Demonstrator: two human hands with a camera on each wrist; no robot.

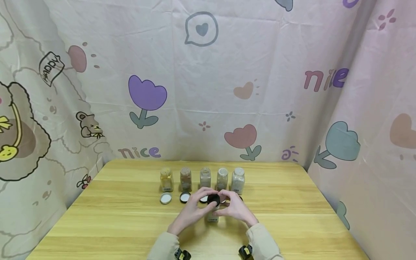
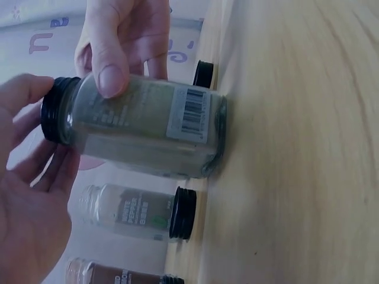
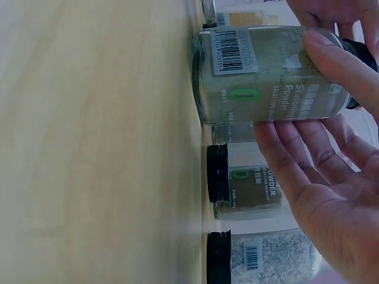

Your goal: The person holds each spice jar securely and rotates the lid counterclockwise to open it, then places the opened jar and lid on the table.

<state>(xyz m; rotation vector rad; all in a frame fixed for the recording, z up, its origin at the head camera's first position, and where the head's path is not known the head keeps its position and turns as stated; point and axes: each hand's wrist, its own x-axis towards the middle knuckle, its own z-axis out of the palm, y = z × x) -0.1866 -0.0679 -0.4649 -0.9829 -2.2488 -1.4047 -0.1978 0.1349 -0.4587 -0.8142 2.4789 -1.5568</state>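
A clear glass seasoning jar (image 3: 272, 77) filled with pale greenish-grey powder stands upright on the table in front of me. My right hand (image 1: 235, 207) holds its body, thumb on one side and fingers on the other. On top of the jar is a black lid (image 1: 213, 199), and the left hand (image 1: 195, 207) grips its edge between thumb and fingers. A barcode label (image 2: 188, 115) shows low on the glass. In the right wrist view, the word "Seasoning Powder" can be read on the jar's face.
Behind the hands, lidless jars stand in a row: a yellow one (image 1: 167, 180), a brown one (image 1: 186, 180), a pale-grey one (image 1: 205, 177), another (image 1: 222, 177) and a whitish one (image 1: 238, 180). Lids lie before them, including a pale-rimmed lid (image 1: 165, 198) and a black-rimmed lid (image 1: 185, 197).
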